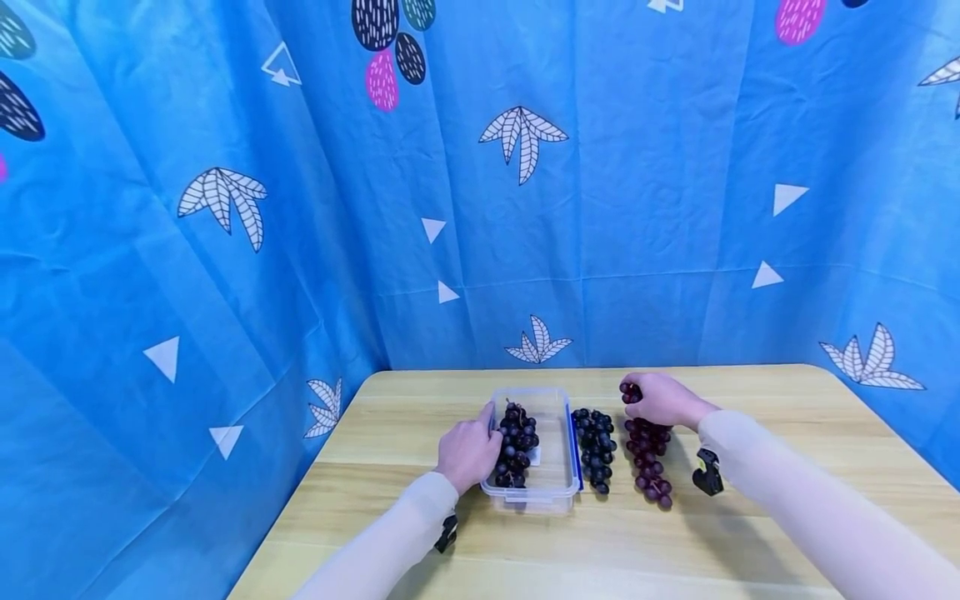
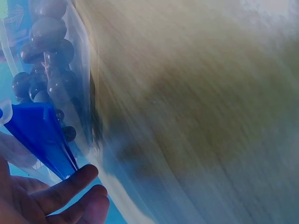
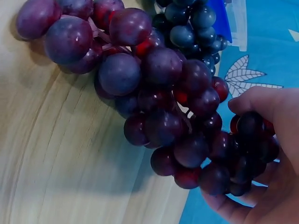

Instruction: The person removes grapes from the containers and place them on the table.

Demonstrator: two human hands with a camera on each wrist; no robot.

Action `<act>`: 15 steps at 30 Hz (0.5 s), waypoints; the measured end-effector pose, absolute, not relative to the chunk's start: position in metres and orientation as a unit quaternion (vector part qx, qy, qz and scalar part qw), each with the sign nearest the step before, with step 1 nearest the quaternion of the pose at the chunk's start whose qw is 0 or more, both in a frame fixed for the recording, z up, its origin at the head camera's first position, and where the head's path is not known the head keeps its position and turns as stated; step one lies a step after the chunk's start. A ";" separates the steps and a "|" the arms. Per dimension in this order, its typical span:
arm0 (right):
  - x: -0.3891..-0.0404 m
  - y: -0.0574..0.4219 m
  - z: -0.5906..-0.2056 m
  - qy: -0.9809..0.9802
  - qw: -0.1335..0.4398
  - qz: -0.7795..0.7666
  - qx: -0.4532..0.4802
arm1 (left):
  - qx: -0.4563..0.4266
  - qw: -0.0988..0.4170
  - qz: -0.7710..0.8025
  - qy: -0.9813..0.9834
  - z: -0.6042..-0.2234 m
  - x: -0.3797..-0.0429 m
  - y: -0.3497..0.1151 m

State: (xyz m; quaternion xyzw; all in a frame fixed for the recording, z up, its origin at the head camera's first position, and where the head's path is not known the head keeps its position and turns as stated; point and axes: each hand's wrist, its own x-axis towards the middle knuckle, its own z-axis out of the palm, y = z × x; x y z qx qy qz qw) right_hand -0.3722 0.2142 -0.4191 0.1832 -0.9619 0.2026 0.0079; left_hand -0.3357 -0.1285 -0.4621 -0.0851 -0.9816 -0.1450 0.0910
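A clear plastic container (image 1: 551,450) with blue edging holds a bunch of dark grapes (image 1: 516,446) along its left side. My left hand (image 1: 468,450) grips the container's left wall, index finger reaching along the rim. In the left wrist view, its fingers (image 2: 86,176) bend at the end of a blue flap (image 2: 39,130). To the right of the container, my right hand (image 1: 663,400) holds the far end of a reddish-purple grape bunch (image 1: 648,458). The right wrist view shows those grapes (image 3: 159,107) slanting down into the fingers, with several grapes within the grasp.
Between the container and the reddish bunch lies a bunch of black grapes (image 1: 596,446), close beside the container's blue edge. All of this is on a light wooden table (image 1: 390,433). A patterned blue curtain (image 1: 645,217) hangs behind the table and along its left side.
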 end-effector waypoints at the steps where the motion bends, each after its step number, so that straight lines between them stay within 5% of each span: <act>1: -0.373 0.213 -0.420 -0.963 0.008 0.201 0.181 | -0.084 0.091 -0.144 -0.982 -0.462 -0.336 -0.129; 15: -0.387 0.208 -0.436 -0.965 0.030 0.196 0.172 | -0.084 0.098 -0.137 -0.982 -0.461 -0.334 -0.126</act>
